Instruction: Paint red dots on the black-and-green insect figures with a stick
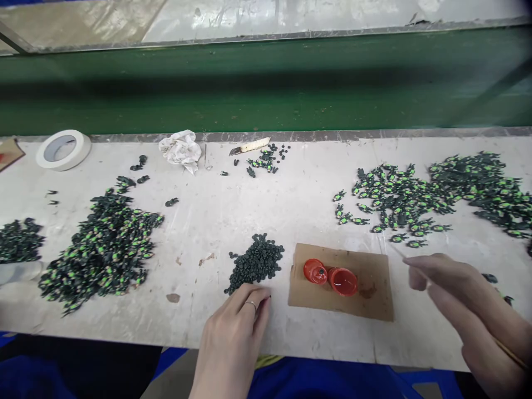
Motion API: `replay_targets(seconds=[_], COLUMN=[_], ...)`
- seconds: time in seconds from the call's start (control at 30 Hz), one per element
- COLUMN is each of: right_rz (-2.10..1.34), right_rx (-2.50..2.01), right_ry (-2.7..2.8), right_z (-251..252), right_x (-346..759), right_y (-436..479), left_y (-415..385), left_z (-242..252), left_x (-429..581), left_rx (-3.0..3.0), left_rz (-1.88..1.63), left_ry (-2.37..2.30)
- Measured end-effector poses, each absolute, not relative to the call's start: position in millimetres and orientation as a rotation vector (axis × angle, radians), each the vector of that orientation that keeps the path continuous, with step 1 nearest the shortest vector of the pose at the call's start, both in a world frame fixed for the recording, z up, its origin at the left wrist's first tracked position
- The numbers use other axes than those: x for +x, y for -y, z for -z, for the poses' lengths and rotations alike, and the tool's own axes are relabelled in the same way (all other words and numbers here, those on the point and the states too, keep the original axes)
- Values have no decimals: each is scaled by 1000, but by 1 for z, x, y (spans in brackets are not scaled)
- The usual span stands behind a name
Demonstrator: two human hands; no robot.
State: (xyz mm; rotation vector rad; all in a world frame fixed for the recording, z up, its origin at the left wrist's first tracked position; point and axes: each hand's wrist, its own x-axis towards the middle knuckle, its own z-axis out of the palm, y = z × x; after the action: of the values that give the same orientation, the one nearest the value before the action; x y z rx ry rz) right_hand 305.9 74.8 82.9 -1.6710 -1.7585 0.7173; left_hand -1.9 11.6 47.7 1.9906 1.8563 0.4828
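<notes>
My left hand [235, 332], a ring on one finger, rests near the table's front edge. Its fingers are curled together with their tips at the near edge of a heap of small dark discs [255, 263]; anything under the tips is hidden. My right hand [453, 291] hovers at the right and pinches a thin stick [510, 353], whose fine tip points left toward a brown cardboard sheet [374, 277]. On the cardboard sit two small red caps [330, 275] side by side, between my hands.
Large piles of small green-and-black toy bugs lie at the left [103, 249] and right [436, 194], with a dark heap [19, 239] at the far left. At the back lie a tape roll [63, 149], a crumpled white rag [180, 148], a small knife [249, 146] and a green wall [266, 83].
</notes>
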Motion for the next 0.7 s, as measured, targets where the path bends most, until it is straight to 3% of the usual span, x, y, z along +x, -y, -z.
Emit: replay_targets(seconds=[0.2, 0.37, 0.7], right_rz=[-936, -761, -724], right_rx=[-1648, -1313, -1144], right_ry=[1599, 2019, 2067], right_z=[-97, -94, -66], right_x=[284, 296, 274], right_y=[-60, -75, -80], left_y=[-16, -17, -13], left_z=[-52, -53, -56], left_x=[-3, -4, -14], left_rx=[2031, 2061, 2179], left_rz=[-359, -298, -34], left_ry=[-1862, -1836, -1743])
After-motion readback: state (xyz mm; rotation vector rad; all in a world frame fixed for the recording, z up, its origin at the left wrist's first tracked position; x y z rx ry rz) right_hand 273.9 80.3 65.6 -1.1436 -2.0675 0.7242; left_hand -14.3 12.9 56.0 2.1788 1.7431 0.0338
